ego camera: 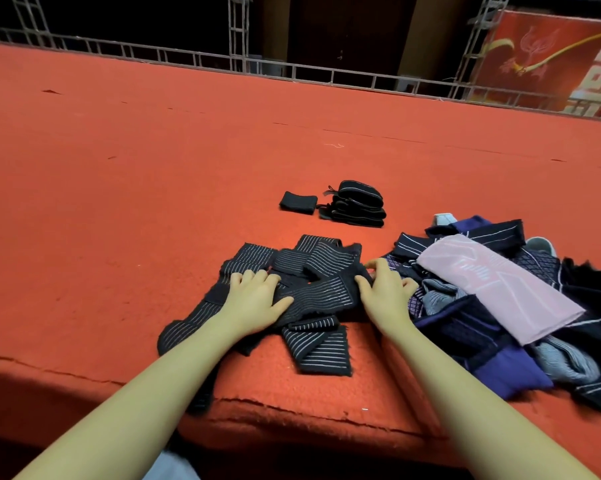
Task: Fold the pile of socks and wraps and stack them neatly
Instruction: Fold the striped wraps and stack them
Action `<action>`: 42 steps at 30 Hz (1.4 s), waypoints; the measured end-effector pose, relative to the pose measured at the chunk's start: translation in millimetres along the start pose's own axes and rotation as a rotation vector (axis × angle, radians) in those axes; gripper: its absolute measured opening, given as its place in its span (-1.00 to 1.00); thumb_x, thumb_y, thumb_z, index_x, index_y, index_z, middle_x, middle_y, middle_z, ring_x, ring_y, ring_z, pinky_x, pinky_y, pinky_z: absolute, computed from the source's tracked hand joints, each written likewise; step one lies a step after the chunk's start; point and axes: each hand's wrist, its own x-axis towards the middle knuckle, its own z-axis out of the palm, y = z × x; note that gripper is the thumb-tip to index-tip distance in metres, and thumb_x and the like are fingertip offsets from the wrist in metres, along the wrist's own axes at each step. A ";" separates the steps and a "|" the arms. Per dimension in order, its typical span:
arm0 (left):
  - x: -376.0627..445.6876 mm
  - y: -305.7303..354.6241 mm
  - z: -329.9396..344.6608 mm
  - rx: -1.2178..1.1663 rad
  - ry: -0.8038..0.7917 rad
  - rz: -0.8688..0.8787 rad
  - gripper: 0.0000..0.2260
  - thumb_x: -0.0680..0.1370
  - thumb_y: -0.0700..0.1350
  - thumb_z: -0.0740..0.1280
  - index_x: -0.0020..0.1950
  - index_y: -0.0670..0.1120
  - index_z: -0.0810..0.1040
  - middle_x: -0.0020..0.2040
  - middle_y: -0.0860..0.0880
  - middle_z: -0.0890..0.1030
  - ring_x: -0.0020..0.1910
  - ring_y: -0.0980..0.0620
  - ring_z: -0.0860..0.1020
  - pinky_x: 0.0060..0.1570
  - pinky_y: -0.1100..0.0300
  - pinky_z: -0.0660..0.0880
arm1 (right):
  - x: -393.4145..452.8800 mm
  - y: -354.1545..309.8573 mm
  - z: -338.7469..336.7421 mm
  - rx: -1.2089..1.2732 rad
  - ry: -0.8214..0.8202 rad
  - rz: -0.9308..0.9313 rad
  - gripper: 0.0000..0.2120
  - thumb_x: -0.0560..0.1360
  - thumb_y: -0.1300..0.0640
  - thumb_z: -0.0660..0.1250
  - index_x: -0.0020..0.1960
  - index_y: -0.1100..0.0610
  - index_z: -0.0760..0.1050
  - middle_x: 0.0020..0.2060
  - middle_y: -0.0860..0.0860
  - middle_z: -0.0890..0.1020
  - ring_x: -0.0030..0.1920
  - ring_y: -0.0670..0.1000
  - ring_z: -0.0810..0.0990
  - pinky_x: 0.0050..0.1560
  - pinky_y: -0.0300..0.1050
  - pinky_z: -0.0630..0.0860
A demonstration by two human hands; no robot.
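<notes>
A long black wrap with thin white stripes [321, 294] lies tangled in loops on the red carpet before me. My left hand [257, 299] rests flat on its left part, fingers spread and fairly straight. My right hand [384, 289] lies on its right end, with the fingertips curled onto the fabric edge. To the right sits a loose pile of socks and wraps [500, 306], dark blue, purple, grey and a pale pink piece [500, 285] on top. Farther back stands a small stack of folded black wraps [356, 204], with one folded black piece [298, 201] beside it.
The red carpeted platform [153, 168] stretches wide to the left and back. Its front edge [292, 407] drops off just below the wrap. A metal truss railing [240, 60] runs along the far side, with a red banner [551, 64] at the back right.
</notes>
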 end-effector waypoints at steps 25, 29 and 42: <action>72.0 73.9 5.8 0.023 -0.399 0.216 -0.57 0.68 -0.01 -0.23 0.56 0.14 -0.06 0.57 0.08 -0.08 0.54 0.04 -0.09 0.45 -0.18 -0.23 | -8.5 33.4 -10.4 -0.132 -0.111 -0.201 -0.86 0.48 0.25 0.24 0.01 0.07 0.42 -0.05 -0.06 0.52 0.07 0.07 0.42 0.07 -0.05 0.08; 69.2 76.5 4.8 0.021 -0.412 0.203 -0.56 0.66 0.07 -0.22 0.56 0.14 -0.07 0.57 0.08 -0.06 0.54 0.04 -0.09 0.44 -0.18 -0.26 | -11.0 34.5 -9.6 -0.100 0.046 -0.244 -0.86 0.42 0.29 0.30 -0.09 0.08 0.45 -0.19 -0.05 0.54 -0.10 0.13 0.48 -0.11 -0.09 0.03; 51.7 75.9 -2.2 -0.240 -0.359 0.148 -0.54 0.65 0.15 -0.20 0.40 0.16 0.35 0.45 0.10 0.34 0.48 0.00 0.19 0.40 -0.14 -0.11 | 2.1 26.6 -35.2 0.033 0.327 -0.224 -0.83 0.44 0.25 0.17 -0.02 0.16 0.48 -0.14 0.00 0.58 -0.11 0.14 0.54 -0.13 -0.14 -0.01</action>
